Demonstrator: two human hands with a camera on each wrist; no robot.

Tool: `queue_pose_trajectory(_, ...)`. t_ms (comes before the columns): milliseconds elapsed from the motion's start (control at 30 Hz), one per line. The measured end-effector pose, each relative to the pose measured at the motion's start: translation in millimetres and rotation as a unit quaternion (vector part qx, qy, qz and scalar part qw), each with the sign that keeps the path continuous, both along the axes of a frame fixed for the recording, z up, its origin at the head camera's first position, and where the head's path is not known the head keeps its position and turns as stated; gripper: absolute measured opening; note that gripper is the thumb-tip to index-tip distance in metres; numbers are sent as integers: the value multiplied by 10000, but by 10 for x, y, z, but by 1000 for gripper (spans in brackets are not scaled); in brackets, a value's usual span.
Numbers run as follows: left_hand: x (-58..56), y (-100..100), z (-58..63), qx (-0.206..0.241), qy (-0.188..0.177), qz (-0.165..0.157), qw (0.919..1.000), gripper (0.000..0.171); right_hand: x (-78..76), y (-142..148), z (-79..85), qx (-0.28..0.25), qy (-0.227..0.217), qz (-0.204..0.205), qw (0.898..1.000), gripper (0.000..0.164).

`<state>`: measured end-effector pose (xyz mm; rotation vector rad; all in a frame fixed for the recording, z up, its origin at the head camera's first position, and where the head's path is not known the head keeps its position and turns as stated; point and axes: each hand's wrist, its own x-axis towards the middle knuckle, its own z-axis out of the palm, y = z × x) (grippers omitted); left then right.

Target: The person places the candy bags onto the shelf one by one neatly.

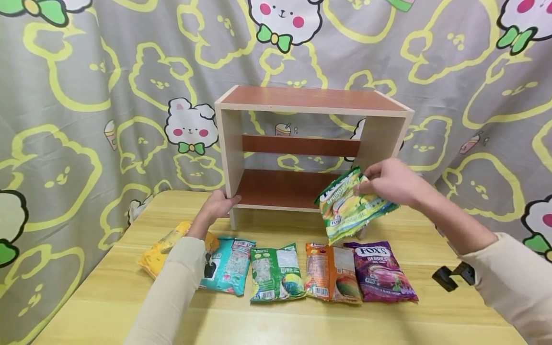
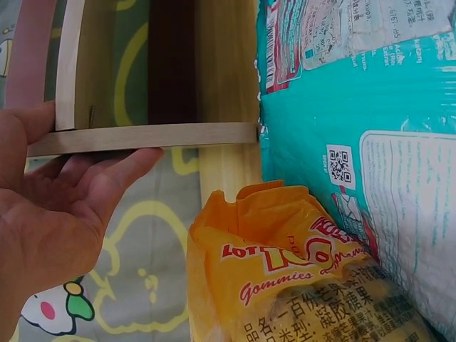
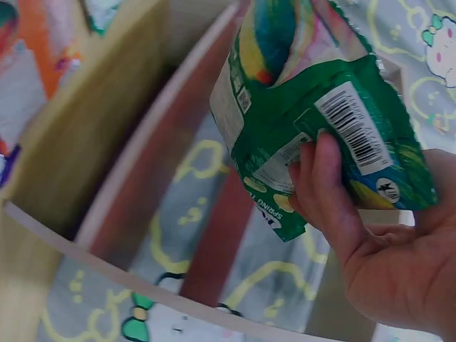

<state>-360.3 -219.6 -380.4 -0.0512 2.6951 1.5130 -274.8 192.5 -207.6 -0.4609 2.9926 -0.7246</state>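
My right hand (image 1: pixel 393 181) pinches a green candy bag (image 1: pixel 347 208) by its upper edge, in front of the shelf's right side. In the right wrist view the fingers lie across this bag's back (image 3: pixel 274 107), beside a barcode. The bag hangs tilted above the table. My left hand (image 1: pixel 214 207) grips the lower left upright of a small wooden shelf (image 1: pixel 319 99), its thumb on one face and fingers on the other, as the left wrist view shows. Near the left forearm lie a yellow gummies bag (image 1: pixel 166 247), partly hidden by the arm, and a teal candy bag (image 1: pixel 230 268).
Along the table (image 1: pixel 276 323) in front of the shelf lie another green bag (image 1: pixel 277 273), an orange bag (image 1: pixel 332 273) and a purple berries bag (image 1: pixel 381 273). A black object (image 1: pixel 446 278) appears near the right sleeve. A patterned curtain (image 1: pixel 142 91) hangs behind.
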Motion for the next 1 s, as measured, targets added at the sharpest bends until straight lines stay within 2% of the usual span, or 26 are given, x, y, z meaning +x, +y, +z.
queue_pose_trajectory(167, -23, 0, 11, 140, 6, -81, 9999, 54, 11, -69, 361, -151, 82, -225, 9996, 43)
queue_pose_trajectory(367, -24, -8, 13, 162, 39, -127, 9998, 55, 14, -101, 802, -138, 257, -500, 9983, 65)
queue_pose_trajectory(433, -19, -6, 6, 162, 24, -129, 9998, 55, 7, -96, 927, -332, 227, -610, 9973, 68)
queue_pose_trajectory(500, -13, -3, -2, 158, 22, -132, 9998, 55, -14, -84, 1039, -797, 113, -726, 9941, 68)
queue_pose_trajectory(567, -11, -8, 2, 155, 29, -120, 9998, 56, -48, -73, 1143, -1461, -21, -785, 9861, 60)
queue_pose_trajectory(733, 11, -1, 24, 119, 68, -92, 9999, 56, -150, 1, 1335, -2923, -239, -938, 9514, 23)
queue_pose_trajectory(800, 24, 6, 33, 90, 60, -79, 9999, 56, -178, 29, 1382, -3312, -310, -1072, 9369, 21)
queue_pose_trajectory(1000, 18, 10, 23, -23, 67, -59, 10000, 56, -310, 52, 1427, -4280, -530, -1510, 8895, 53)
